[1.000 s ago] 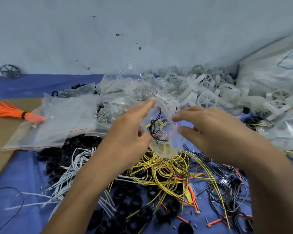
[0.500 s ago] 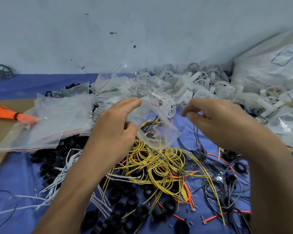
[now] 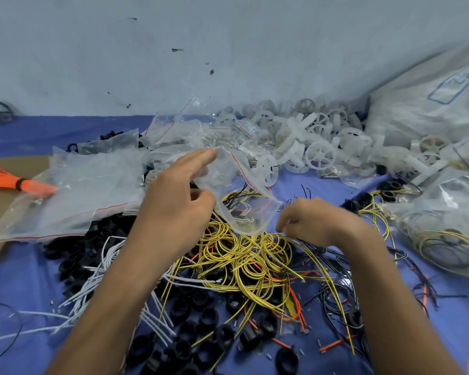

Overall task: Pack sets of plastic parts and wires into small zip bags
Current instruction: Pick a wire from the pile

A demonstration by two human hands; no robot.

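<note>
While the left hand is holding up a small zip bag over the middle of the pile, the right hand is hanging low, just beside the bag's bottom corner. The left thumb and bent fingers are pinching the near side of the bag. The pointing finger is lying straight along the bag's top edge, close to the red zip line. The bag is drooping down to the right. Some thin black, yellow and orange wires and a white bit are showing through its clear plastic. The right hand's fingers are curling down toward the yellow wires, and I cannot tell if they are holding anything.

The yellow wires are lying in loose loops under both hands, on top of black rings. White wires are spreading out to the left, partly under the left arm. Thin black wires are lying in a tangle on the right, near the right arm. Behind the small zip bag, white wheels are sitting in a heap by the gray wall. Big flat bags are lying to the left, and an orange bundle is lying at their left edge. A big full bag is leaning at the far right. Everything is sitting on a blue cloth.
</note>
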